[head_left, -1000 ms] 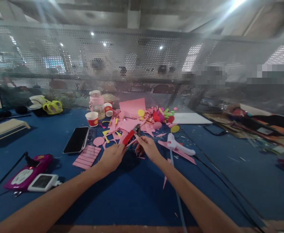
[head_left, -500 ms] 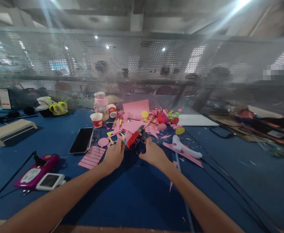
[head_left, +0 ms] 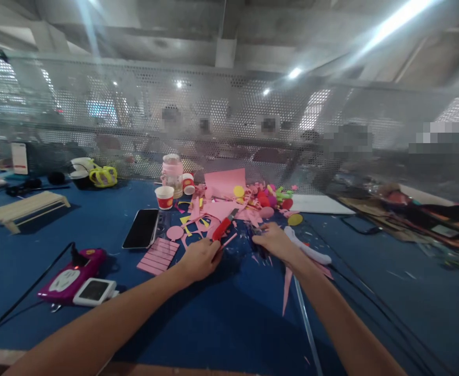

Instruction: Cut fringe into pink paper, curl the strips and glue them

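Note:
My left hand [head_left: 198,259] is closed, with a narrow pink paper strip [head_left: 229,240] sticking out from its fingertips. Right beside those fingers lies a red-handled cutter [head_left: 222,228], its grey blade toward the scrap pile. To the right, my right hand [head_left: 273,240] has its fingers curled on a dark blue tool [head_left: 253,236] that looks like scissors; blur and the dark tabletop hide most of its shape. Pink paper scraps [head_left: 217,210] are heaped just beyond both hands.
A phone [head_left: 141,228] and lined pink paper [head_left: 158,256] lie left. Paper cups [head_left: 164,197] and a jar [head_left: 172,172] stand behind. A white glue gun [head_left: 308,246] with a cord sits right. A purple power strip [head_left: 72,277] and small wooden stand [head_left: 25,206] are farther left.
My right hand has moved right, away from the left, with the dark blue tool. The pink strip at my left fingertips has come into view. The camera view has shifted slightly.

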`<move>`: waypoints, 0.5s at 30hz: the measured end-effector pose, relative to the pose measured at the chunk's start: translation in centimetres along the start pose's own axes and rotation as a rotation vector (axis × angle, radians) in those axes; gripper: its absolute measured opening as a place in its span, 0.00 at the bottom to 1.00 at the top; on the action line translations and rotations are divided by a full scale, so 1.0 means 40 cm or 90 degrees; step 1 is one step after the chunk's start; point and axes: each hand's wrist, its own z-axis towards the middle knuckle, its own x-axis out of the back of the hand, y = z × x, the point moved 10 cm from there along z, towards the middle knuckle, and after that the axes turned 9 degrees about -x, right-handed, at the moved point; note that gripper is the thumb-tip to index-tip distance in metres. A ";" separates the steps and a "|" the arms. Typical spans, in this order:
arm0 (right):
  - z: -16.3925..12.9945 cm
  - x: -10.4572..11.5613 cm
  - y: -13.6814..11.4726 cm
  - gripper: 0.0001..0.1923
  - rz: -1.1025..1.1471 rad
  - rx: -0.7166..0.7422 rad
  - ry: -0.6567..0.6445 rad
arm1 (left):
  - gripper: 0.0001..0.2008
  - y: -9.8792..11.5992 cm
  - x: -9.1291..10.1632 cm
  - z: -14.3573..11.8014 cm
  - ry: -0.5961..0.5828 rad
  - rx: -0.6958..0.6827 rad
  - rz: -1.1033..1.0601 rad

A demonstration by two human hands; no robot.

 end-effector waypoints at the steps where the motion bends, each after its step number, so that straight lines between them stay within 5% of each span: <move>1: 0.005 -0.016 0.012 0.09 -0.009 -0.020 -0.028 | 0.12 -0.003 -0.002 0.000 -0.003 0.003 -0.001; 3: 0.011 -0.051 0.032 0.03 -0.029 -0.047 -0.081 | 0.12 -0.011 -0.004 -0.001 -0.006 0.018 -0.001; 7: 0.009 -0.077 0.042 0.08 -0.082 -0.066 -0.098 | 0.11 -0.014 -0.006 0.000 -0.015 0.016 -0.008; 15: -0.030 -0.085 -0.048 0.27 -0.275 -0.011 0.107 | 0.12 -0.039 -0.009 -0.004 -0.032 0.089 0.006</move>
